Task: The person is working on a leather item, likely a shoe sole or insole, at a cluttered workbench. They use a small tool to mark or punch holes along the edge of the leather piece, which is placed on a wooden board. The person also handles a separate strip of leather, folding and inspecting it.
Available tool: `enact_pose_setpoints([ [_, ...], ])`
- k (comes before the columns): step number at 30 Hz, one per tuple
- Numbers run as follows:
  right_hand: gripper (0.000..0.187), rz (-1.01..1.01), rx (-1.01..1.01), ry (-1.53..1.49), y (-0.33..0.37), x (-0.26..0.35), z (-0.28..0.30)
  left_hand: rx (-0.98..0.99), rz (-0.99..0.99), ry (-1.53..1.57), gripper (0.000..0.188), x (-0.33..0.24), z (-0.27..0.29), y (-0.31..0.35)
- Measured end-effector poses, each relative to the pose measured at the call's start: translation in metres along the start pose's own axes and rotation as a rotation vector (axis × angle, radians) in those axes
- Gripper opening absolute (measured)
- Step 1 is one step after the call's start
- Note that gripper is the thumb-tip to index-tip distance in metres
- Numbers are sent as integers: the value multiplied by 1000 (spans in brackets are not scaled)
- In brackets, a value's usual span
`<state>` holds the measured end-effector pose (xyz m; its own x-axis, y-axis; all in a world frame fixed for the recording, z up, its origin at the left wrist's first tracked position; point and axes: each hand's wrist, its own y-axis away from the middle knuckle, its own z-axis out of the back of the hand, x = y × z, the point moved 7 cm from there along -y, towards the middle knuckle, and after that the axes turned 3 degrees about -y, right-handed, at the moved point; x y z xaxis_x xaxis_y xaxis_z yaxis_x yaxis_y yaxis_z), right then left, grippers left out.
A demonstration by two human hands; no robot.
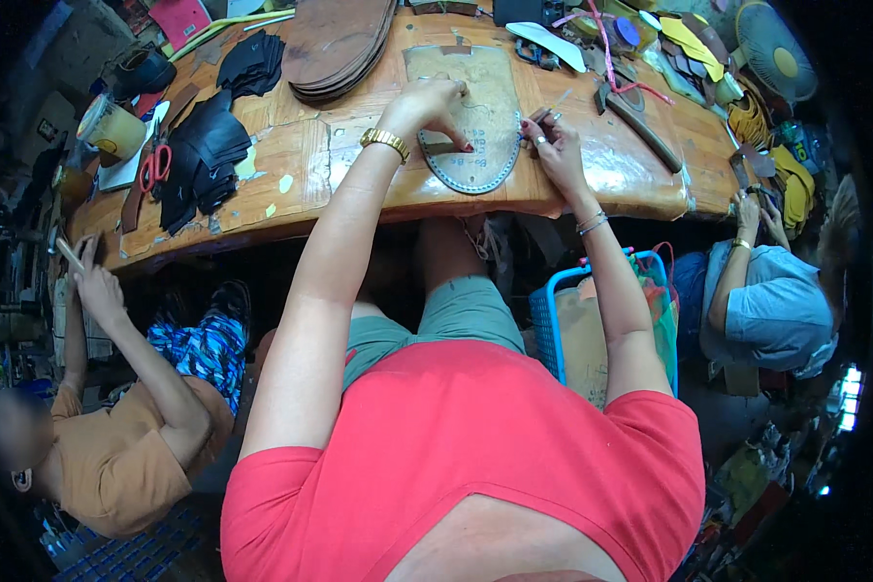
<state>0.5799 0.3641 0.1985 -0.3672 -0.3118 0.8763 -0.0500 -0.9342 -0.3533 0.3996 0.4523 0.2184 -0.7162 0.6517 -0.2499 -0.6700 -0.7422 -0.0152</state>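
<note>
Red shirt (475, 466) fills the foreground; beyond it, on the bench (359, 184), lies a tan sole-shaped template (475, 121), flat, rounded at the near end, with marks running along its rim. Left hand (435, 105) presses it down with fingertips, grasping nothing. Right hand (550, 138) pinches a thin tool (550, 114), perhaps a pen, at the template's right edge. Marking looks partly done.
</note>
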Motion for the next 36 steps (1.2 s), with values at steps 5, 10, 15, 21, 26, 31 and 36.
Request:
enact_pose_setpoints([
  [5, 13, 240, 29, 205, 5, 22, -9, 14, 14, -18, 102, 1, -2, 1],
  [10, 12, 110, 39, -39, 3, 0, -7, 35, 9, -13, 103, 1, -2, -1],
  [15, 11, 10, 66, -99, 5, -1, -8, 20, 17, -11, 102, 2, -2, 1],
  [21, 13, 206, 80, 209, 8, 2, -7, 23, 16, -20, 102, 0, 0, 1],
  [26, 13, 27, 24, -103, 5, -1, 0, 31, 8, -27, 103, 1, -2, -1],
  [31, 15, -3, 59, -69, 7, 1, -3, 28, 4, -27, 102, 0, -1, 0],
  [36, 15, 363, 8, 214, 11, 29, -10, 50, 33, -37, 101, 1, -1, 1],
])
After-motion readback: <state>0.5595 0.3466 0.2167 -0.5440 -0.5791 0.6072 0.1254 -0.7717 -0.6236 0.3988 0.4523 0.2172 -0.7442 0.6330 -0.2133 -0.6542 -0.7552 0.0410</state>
